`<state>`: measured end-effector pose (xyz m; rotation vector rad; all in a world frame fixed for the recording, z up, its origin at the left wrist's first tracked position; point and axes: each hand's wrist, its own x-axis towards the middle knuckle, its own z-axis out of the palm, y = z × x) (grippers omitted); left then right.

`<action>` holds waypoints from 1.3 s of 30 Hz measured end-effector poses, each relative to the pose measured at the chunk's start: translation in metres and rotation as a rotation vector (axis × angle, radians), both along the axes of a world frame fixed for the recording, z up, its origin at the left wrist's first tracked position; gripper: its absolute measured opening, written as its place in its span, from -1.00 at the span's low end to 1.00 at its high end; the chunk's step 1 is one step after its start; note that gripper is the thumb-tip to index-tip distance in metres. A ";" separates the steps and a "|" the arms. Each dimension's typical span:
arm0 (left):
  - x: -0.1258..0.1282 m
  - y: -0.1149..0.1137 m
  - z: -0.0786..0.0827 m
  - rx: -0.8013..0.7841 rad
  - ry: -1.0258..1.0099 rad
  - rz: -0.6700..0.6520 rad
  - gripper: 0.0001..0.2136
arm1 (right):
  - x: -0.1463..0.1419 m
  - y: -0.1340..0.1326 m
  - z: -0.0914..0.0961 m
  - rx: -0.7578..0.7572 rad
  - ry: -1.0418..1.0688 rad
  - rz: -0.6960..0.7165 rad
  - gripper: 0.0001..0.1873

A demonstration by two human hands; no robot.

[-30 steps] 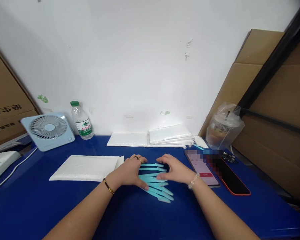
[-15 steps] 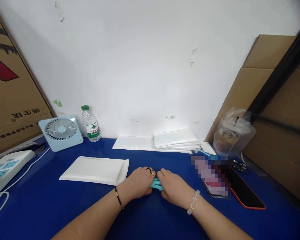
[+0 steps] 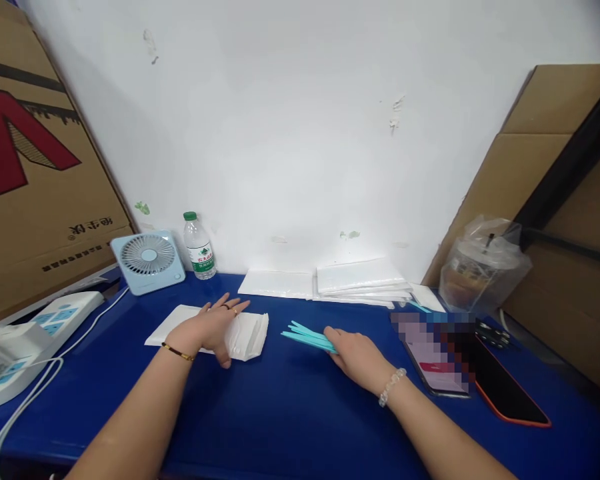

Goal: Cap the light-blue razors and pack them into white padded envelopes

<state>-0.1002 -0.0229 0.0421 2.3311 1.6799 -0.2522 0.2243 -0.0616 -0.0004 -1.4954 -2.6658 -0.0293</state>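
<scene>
My right hand (image 3: 357,357) grips one end of a bundle of thin turquoise strips (image 3: 307,337). Their free ends fan out a little toward the left, above the blue tabletop. Fingers spread, my left hand (image 3: 213,328) is over a white padded envelope (image 3: 247,335), covering its middle. Whether the palm touches the envelope I cannot tell. The envelope's open flap end points right, toward the strips.
More white padded envelopes (image 3: 360,277) lie stacked along the wall. A light blue fan (image 3: 149,261) and a water bottle (image 3: 200,250) stand back left, a power strip (image 3: 75,317) at far left. On the right are two phones (image 3: 500,383) and a bagged drink cup (image 3: 475,273).
My hands have parted. The left has let go of the turquoise bundle, moved left and opened over the envelope; the right keeps the bundle, now more exposed. The view has shifted slightly left.
</scene>
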 end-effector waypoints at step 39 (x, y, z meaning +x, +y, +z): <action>0.059 -0.024 -0.010 0.156 -0.586 -0.209 -0.53 | -0.010 -0.006 0.024 0.206 -0.169 -0.056 -0.81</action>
